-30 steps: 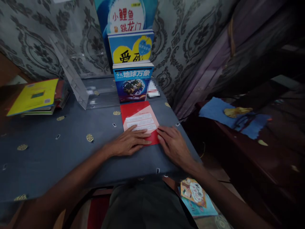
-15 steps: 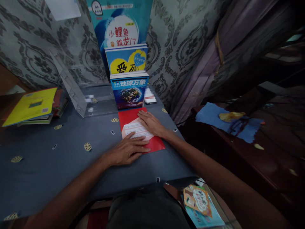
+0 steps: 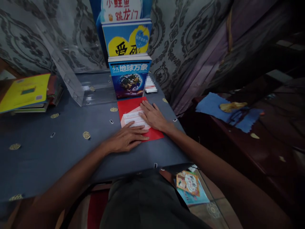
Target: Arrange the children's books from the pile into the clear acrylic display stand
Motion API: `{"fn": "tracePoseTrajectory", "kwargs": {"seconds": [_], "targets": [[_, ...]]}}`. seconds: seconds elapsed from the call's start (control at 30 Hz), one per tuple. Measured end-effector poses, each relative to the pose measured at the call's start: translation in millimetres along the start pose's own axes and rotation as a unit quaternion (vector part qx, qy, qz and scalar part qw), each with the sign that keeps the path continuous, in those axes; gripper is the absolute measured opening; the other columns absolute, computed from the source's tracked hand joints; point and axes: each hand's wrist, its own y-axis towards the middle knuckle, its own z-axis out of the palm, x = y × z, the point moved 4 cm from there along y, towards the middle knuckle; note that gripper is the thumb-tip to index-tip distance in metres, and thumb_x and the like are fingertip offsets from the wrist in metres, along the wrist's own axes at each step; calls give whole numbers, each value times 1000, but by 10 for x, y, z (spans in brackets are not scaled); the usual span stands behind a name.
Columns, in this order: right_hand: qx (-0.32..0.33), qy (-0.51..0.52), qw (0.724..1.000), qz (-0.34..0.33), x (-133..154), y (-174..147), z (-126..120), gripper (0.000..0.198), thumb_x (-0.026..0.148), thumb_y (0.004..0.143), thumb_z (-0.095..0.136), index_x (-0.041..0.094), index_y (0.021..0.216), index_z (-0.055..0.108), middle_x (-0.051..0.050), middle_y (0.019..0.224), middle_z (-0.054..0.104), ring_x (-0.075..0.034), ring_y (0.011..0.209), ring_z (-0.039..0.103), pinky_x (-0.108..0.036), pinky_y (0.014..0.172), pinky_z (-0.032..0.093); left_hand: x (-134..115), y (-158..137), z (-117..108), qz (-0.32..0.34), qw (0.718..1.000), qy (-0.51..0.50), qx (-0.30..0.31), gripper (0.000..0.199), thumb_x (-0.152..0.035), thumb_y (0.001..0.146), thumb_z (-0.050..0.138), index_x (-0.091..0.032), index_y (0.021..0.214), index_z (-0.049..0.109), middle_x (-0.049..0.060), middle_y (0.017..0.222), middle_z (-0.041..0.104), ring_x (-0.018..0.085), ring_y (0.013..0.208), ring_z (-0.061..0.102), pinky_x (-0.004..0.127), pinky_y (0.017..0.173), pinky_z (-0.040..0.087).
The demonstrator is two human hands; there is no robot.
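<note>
A red book (image 3: 156, 134) with a pale, text-covered panel lies flat on the table in front of a stepped stand of books. My left hand (image 3: 128, 138) rests flat across its lower left part, fingers stretched to the right. On its upper right part lies my right hand (image 3: 153, 117), palm down with fingers spread. Both hands touch the book, and neither grips it. Just behind, a blue book with a globe on its cover (image 3: 130, 81) stands upright. Behind that rise a blue book with yellow hearts (image 3: 128, 39) and a taller blue book (image 3: 124, 11).
A clear plastic rack (image 3: 69, 79) stands left of the books. Farther left lies a stack topped by a yellow book (image 3: 25, 92). A blue cloth (image 3: 228, 111) lies on a dark red surface at right. Below the table edge, books (image 3: 190, 187) lie on the floor.
The view has tilted down, so the table and books appear higher. My right hand's fingers look slightly more spread. Both hands remain on the red book.
</note>
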Motion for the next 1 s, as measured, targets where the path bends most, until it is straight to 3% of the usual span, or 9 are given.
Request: {"fn": "tracePoseTrajectory", "kwargs": {"seconds": [0.5, 0.77, 1.0], "targets": [[-42, 24, 999, 7, 160, -650, 29, 55, 32, 105, 30, 11, 155, 40, -19, 161, 40, -30, 151, 33, -56, 120, 29, -32, 12, 11, 9, 999, -46, 10, 33, -33, 103, 51, -31, 133, 65, 2, 146, 60, 19, 145, 46, 50, 128, 15], [-44, 16, 999, -18, 206, -873, 5, 51, 27, 105, 29, 12, 150, 47, -16, 158, 45, -27, 151, 35, -50, 120, 34, -33, 3, 23, 10, 999, -36, 8, 33, -33, 103, 51, -31, 134, 64, 2, 148, 59, 18, 146, 44, 48, 128, 14], [-57, 1, 997, -48, 257, -1159, 16, 52, 25, 104, 33, 17, 156, 41, -13, 158, 46, -25, 150, 36, -49, 120, 36, -14, -10, 49, 11, 999, -23, -21, 37, -38, 103, 52, -29, 138, 60, 3, 150, 57, 17, 144, 46, 46, 128, 20]]}}
